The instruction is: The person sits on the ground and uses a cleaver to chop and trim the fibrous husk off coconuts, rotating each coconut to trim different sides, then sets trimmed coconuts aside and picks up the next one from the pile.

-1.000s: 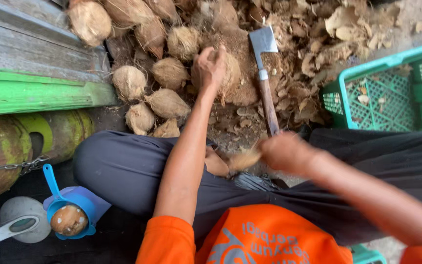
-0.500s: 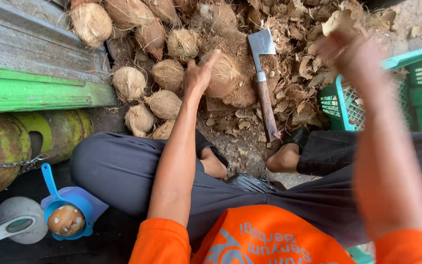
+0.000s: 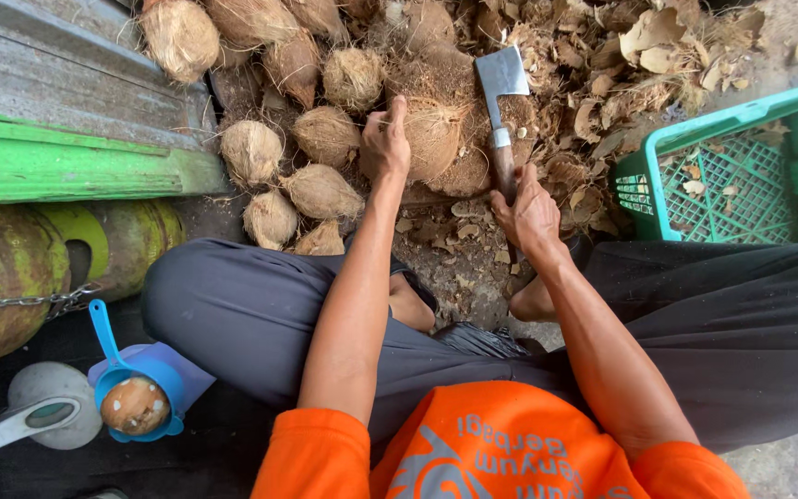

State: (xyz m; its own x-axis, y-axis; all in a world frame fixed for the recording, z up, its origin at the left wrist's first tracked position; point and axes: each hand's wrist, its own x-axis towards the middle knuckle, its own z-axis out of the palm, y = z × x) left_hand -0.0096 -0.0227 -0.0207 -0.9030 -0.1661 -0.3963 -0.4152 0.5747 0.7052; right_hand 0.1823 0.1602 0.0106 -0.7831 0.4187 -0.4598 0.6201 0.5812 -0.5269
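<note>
While I watch the head view, left hand (image 3: 385, 143) lies spread on a husked coconut (image 3: 434, 137) atop the husk pile (image 3: 602, 102) on the ground; right hand (image 3: 528, 211) is wrapped round the cleaver (image 3: 501, 102) handle, blade resting beside that coconut.

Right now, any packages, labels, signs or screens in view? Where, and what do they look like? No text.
No packages, signs or screens.
Shirt print: pale lettering and a curved emblem on the orange shirt, bottom centre.
Green crate: open plastic lattice container, right edge, a few husk scraps inside.
Blue scoop: lower left, holds a brownish round thing.
Left hand rests on a coconut; right hand grips the cleaver.
</note>
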